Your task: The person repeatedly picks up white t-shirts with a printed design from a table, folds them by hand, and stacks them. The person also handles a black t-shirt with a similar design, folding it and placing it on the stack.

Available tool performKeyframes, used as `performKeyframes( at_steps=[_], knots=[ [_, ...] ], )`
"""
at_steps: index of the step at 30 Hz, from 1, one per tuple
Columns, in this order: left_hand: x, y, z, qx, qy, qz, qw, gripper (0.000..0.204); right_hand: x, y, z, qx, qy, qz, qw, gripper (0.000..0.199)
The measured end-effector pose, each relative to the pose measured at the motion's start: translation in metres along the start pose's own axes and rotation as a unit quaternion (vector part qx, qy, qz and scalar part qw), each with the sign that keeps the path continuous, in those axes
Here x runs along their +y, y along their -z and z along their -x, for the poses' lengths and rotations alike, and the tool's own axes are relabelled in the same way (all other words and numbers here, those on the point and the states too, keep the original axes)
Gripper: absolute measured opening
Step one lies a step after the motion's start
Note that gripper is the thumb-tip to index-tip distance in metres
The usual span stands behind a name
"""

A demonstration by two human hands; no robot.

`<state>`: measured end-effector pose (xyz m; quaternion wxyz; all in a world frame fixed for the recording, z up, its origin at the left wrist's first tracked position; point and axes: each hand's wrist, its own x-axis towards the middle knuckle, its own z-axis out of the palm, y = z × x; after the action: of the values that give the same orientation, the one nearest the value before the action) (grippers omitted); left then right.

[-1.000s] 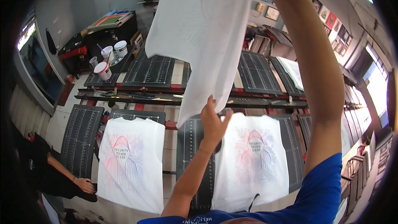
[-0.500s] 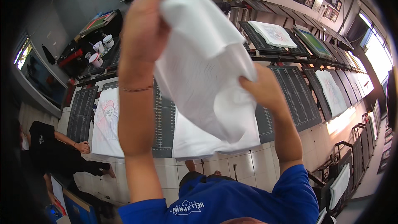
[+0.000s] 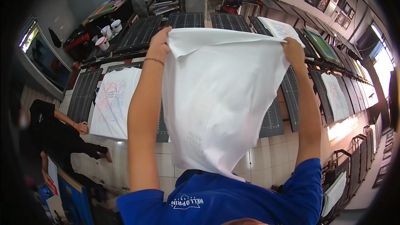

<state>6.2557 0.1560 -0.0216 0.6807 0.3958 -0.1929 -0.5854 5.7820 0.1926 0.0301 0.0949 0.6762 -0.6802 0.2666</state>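
Observation:
A white T-shirt (image 3: 216,100) hangs stretched in front of me, held up by its top edge. My left hand (image 3: 159,43) grips the shirt's upper left corner, a thin bracelet on the wrist. My right hand (image 3: 293,52) grips the upper right corner. The cloth drapes down toward my blue shirt (image 3: 233,202) and hides the dark gridded print boards behind it. A faint print shows through the fabric low on the left.
Rows of dark gridded pallets (image 3: 141,31) run across the tiled table. A printed white shirt (image 3: 113,102) lies on one at left, others at right (image 3: 336,96). White ink tubs (image 3: 109,33) stand at back left. A person in black (image 3: 54,127) sits at left.
The shirt was bunched between my hands half a second ago; now it is spread wide and flat, my hands pulled apart to its top corners. The view has swung toward the pallet rows.

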Motion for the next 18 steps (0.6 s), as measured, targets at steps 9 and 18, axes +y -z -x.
performKeyframes(
  at_steps=[9, 18],
  knots=[
    [0.078, -0.061, -0.018, -0.059, -0.179, -0.006, 0.982, 0.018, -0.026, 0.083, -0.065, 0.22, 0.068, -0.145, 0.962, 0.03],
    [0.008, 0.042, 0.222, 0.014, -0.17, -0.156, 0.973, 0.025, -0.01, 0.108, 0.179, 0.092, 0.115, -0.238, 0.96, 0.027]
  ],
)
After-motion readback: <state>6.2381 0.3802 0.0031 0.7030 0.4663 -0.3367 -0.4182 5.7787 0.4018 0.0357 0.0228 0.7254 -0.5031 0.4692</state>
